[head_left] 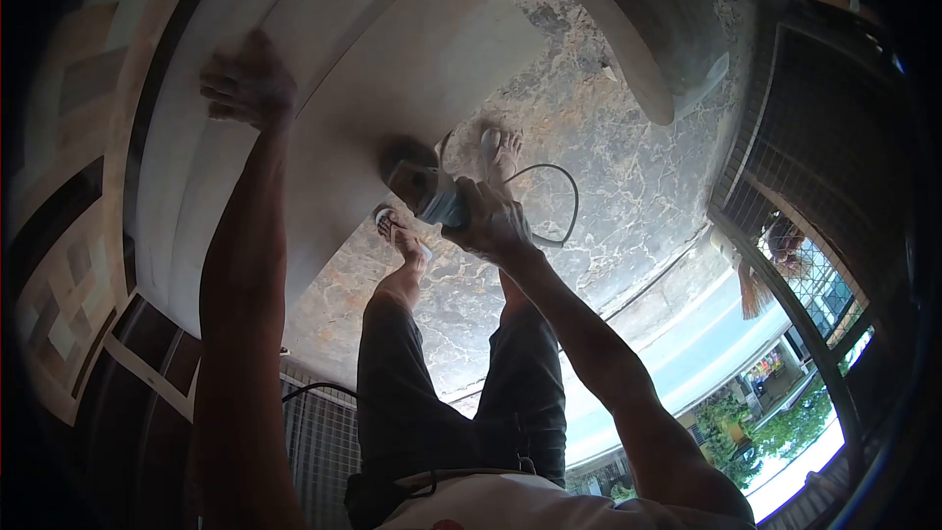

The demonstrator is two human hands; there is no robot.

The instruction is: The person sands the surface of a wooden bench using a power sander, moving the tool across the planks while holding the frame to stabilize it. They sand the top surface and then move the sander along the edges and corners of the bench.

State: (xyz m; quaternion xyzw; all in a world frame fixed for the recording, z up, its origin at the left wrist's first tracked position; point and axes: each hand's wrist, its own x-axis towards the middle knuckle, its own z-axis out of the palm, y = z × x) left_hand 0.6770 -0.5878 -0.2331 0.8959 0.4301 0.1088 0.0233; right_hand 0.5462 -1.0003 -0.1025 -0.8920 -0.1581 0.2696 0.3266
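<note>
A large pale wooden panel [392,69] stretches before me with long seams across its face. My left hand [250,83] rests on its upper left part, fingers spread and holding nothing. Nearer the middle, my right hand [488,221] is wrapped round the body of a corded power sander [432,194]. The tool's dark round head lies against the panel near its lower right edge, slightly blurred. Its underside is hidden. A black cord [576,201] loops out to the right of the hand.
My feet [402,236] in sandals stand on a cracked concrete floor [618,177] beside the panel's edge. A curved board [628,49] is at upper right. Stacked wooden pieces [74,304] line the left side; a mesh screen [805,128] stands at right.
</note>
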